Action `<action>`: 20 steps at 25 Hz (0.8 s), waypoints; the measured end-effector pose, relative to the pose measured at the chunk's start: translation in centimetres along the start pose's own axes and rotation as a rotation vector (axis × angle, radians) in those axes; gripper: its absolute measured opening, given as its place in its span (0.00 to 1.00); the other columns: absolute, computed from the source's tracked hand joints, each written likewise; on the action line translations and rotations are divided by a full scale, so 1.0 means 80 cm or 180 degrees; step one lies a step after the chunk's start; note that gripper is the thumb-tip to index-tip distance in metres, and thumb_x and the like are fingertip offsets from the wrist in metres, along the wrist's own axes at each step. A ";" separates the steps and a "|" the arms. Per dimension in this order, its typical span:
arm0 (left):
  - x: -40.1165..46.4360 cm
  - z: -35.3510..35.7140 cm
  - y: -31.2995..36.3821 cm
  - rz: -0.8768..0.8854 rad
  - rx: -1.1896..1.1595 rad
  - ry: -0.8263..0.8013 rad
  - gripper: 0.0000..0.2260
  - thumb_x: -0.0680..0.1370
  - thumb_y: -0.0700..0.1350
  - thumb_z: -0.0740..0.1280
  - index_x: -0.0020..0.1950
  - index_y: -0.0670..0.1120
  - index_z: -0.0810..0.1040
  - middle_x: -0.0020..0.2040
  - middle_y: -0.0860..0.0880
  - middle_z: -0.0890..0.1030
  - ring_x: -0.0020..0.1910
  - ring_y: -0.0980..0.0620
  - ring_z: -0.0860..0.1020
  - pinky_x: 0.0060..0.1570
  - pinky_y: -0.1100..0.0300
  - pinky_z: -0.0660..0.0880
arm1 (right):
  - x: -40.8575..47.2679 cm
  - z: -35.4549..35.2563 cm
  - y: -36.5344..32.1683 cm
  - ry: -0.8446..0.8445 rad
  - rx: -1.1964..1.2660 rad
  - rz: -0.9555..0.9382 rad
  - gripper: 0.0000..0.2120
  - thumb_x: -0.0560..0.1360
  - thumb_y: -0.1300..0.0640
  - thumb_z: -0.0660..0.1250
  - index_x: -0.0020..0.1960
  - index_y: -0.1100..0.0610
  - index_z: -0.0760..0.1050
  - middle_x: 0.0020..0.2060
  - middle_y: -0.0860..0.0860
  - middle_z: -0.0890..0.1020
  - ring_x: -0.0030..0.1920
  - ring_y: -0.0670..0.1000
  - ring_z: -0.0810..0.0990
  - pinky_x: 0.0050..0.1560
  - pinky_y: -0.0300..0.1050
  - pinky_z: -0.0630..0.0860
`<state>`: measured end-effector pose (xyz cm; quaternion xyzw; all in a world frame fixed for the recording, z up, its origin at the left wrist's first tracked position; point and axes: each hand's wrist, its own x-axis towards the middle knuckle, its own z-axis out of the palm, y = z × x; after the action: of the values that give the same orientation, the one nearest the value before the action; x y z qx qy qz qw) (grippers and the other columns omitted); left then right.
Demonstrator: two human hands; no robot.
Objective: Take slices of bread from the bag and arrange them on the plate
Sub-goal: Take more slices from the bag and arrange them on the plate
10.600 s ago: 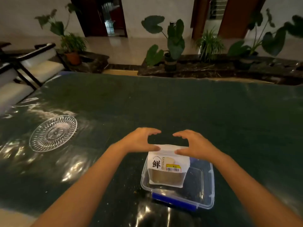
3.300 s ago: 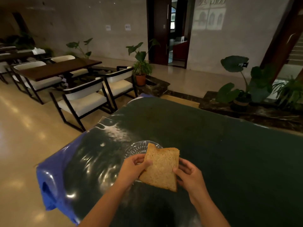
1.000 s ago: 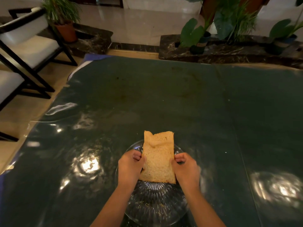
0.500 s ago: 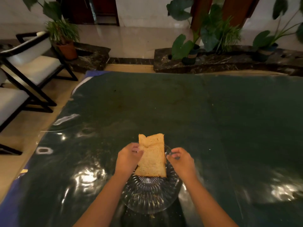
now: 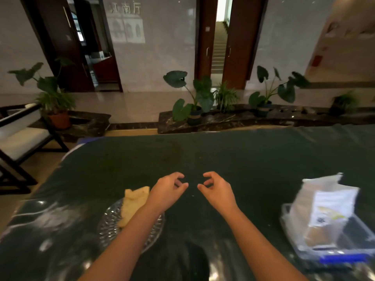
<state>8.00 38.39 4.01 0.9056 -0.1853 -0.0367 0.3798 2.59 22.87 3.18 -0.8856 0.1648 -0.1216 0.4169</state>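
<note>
Left hand and right hand loosely curled, holding nothing, just right of plate. 1 bread slice on plate. Bag in box, far right of plate.

Two bare hands up over a big dark green table, close together but not touching. Left hand empty, fingers curled in. Right hand empty too, thumb and first finger almost pinched. Down on the left, a round clear glass plate with ridges, partly hidden under the left arm. One tan slice of bread lying flat on the plate, its far end poking over the rim. Far on the right, a clear plastic box with a blue edge. A white see-through bread bag with a label standing in the box, blurry. Past the table, green plants in pots and a white chair with a black frame.
</note>
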 end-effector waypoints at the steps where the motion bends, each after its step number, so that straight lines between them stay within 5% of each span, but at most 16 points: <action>1: -0.013 0.015 0.028 0.0094 0.0000 0.0019 0.15 0.73 0.49 0.68 0.59 0.47 0.77 0.43 0.50 0.81 0.45 0.50 0.80 0.51 0.54 0.77 | -0.012 -0.032 0.010 0.0032 -0.0037 -0.0095 0.18 0.70 0.50 0.69 0.58 0.52 0.73 0.43 0.47 0.79 0.46 0.49 0.79 0.46 0.45 0.76; 9: -0.089 0.133 0.228 0.0513 0.0091 -0.0083 0.16 0.75 0.53 0.65 0.62 0.51 0.74 0.47 0.53 0.80 0.47 0.55 0.79 0.52 0.52 0.78 | -0.087 -0.259 0.115 0.0227 -0.0313 -0.0423 0.20 0.71 0.52 0.69 0.62 0.52 0.71 0.52 0.52 0.80 0.46 0.50 0.79 0.49 0.46 0.78; 13: -0.081 0.173 0.284 0.0500 0.0106 -0.0086 0.16 0.76 0.52 0.64 0.62 0.50 0.74 0.49 0.52 0.80 0.47 0.54 0.78 0.51 0.53 0.78 | -0.082 -0.316 0.156 0.0267 -0.0326 -0.0378 0.21 0.71 0.51 0.69 0.63 0.50 0.70 0.57 0.52 0.79 0.53 0.51 0.79 0.48 0.42 0.76; 20: -0.002 0.250 0.329 0.0326 0.0221 -0.0144 0.14 0.75 0.54 0.64 0.59 0.50 0.76 0.50 0.50 0.81 0.46 0.54 0.78 0.48 0.56 0.78 | -0.012 -0.380 0.219 0.0076 -0.0446 -0.0458 0.22 0.71 0.51 0.69 0.64 0.48 0.69 0.59 0.50 0.78 0.50 0.43 0.75 0.47 0.37 0.73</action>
<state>-4.37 8.04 8.27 0.9065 -0.2411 -0.0312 0.3452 -12.35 -8.45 8.35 -0.9206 0.1139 -0.1500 0.3421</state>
